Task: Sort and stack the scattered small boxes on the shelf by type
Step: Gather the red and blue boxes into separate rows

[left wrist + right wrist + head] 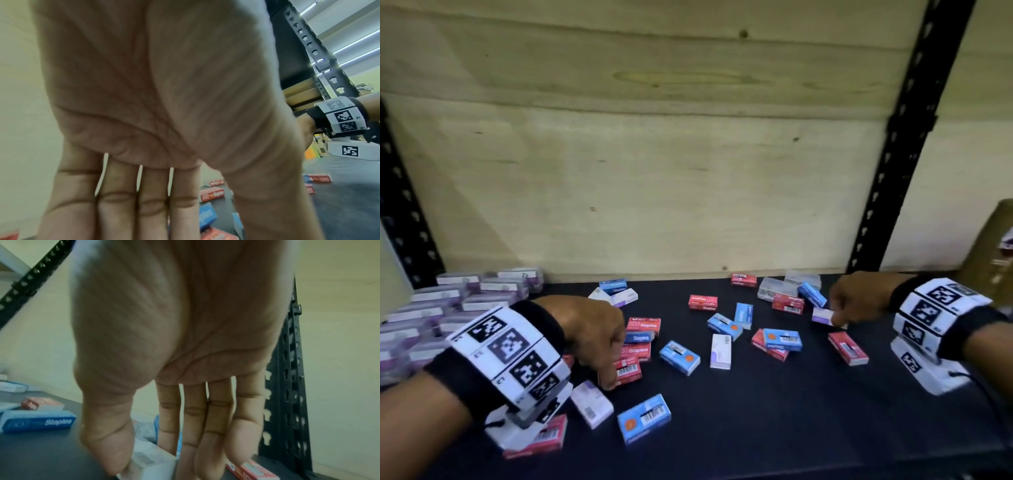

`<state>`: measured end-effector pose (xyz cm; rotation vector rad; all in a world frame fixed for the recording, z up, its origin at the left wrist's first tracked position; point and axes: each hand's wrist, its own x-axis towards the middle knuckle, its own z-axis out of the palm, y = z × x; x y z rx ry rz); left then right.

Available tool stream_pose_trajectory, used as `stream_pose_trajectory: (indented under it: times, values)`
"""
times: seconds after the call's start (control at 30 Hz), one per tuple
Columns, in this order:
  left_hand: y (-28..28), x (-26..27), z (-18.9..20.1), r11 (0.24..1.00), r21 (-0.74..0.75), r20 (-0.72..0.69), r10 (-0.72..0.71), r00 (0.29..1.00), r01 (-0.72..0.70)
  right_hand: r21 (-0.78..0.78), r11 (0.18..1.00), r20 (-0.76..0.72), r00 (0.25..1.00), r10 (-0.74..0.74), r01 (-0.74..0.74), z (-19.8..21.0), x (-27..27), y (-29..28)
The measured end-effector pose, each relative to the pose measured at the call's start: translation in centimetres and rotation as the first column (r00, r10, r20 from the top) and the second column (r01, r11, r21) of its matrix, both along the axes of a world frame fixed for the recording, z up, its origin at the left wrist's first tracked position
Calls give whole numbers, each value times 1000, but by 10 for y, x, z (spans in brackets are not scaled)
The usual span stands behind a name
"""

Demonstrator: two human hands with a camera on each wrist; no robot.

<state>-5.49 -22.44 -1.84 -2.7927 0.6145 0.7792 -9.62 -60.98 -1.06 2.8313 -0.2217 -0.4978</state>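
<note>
The right hand (856, 301) is pinching one white-and-purple box (822, 315) low over the shelf (756, 428). In the right wrist view the thumb is pressing one side of it and the fingers (193, 426) are reaching down the other. The box's long axis is running roughly left to right, and its free end is poking out to the left of the fingers.

The left hand (592, 337) is reaching down onto a cluster of red boxes (635, 353). Its fingers (119, 211) are lying straight and side by side, with the tips out of sight, so I cannot tell whether they are gripping anything.

Counting the loose boxes:
- At least eight blue boxes are lying about, one (679, 357) just right of the left fingers.
- About nine red ones are showing, three or four of them bunched under the left fingers, and one (848, 347) lying just in front of the right fingers with its long axis slanting front to back.
- Three or four more white-and-purple boxes are scattered around. One (720, 351) is lying between the hands, pointing front to back.
- Two clear cases (777, 290) are sitting just left of the right fingers, towards the back.
- Many purple-and-white boxes (448, 308) are standing in rows to the left of the left hand. They are too blurred to count.
</note>
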Motion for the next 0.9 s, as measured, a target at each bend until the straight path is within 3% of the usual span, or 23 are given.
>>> stream_pose_trajectory:
  times: [0.27,0.43,0.57,0.7,0.9]
  values:
    - [0,-12,-1,1000,-26,9,3,1000,-3,-10,1000,8,1000,0,0,-16,7,-9]
    - [2,-16,7,992,-117,143,-36,989,53,-62,998,16,1000,4,-3,-13,9,0]
    - [-10,-16,10,975,-137,241,-139,960,175,-11,981,84,978,192,-192,-2,10,31]
    - [-27,-14,9,965,-148,220,-179,959,215,195,875,59,896,440,-443,-6,10,80]
    - [-44,-7,1,957,-159,176,-215,961,244,219,802,-19,820,573,-555,-12,13,127]
